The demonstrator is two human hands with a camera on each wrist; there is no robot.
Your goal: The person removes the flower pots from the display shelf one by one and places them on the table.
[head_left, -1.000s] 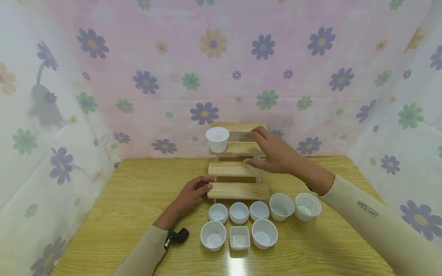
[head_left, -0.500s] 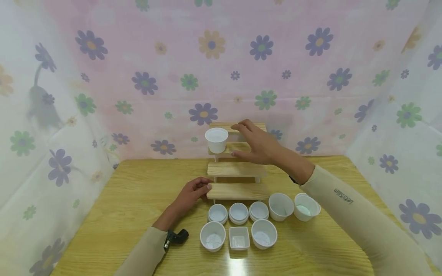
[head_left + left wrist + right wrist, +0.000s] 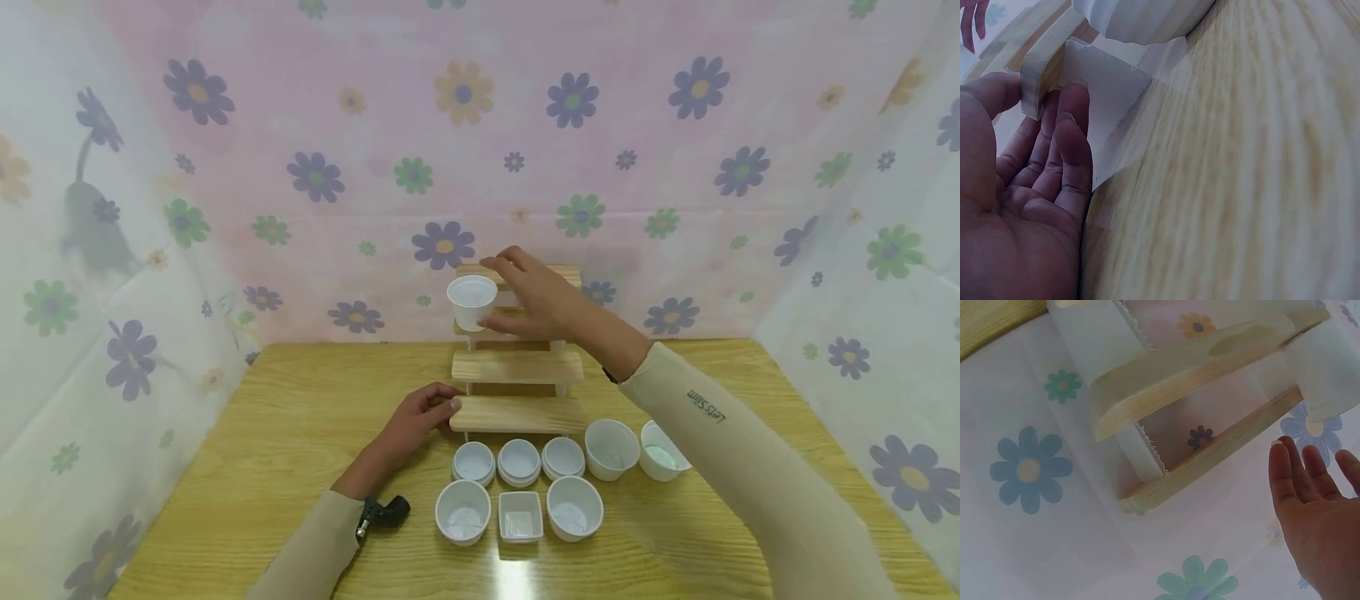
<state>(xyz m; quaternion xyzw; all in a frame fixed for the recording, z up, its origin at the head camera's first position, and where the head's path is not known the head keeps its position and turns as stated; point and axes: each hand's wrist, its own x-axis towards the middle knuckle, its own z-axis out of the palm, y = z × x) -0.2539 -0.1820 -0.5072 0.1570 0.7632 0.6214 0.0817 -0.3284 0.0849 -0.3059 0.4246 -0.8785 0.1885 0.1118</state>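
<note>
A tiered wooden display stand with pale supports stands at the table's back. On its second-highest board, at the left end, sits a white plastic cup, upright. My right hand is at the cup's right side, thumb in front and fingers behind the rim. In the right wrist view its fingers look straight, with a gap to the cup. My left hand pinches the left end of the lowest board, thumb on one side and fingers beneath.
Before the stand are three small round white bowls, two round cups flanking a square dish, and two larger cups at the right. A floral cloth hangs behind the wooden table.
My right hand has moved left and slightly up, from the boards' right end to beside the cup. My left hand has kept its place on the stand.
</note>
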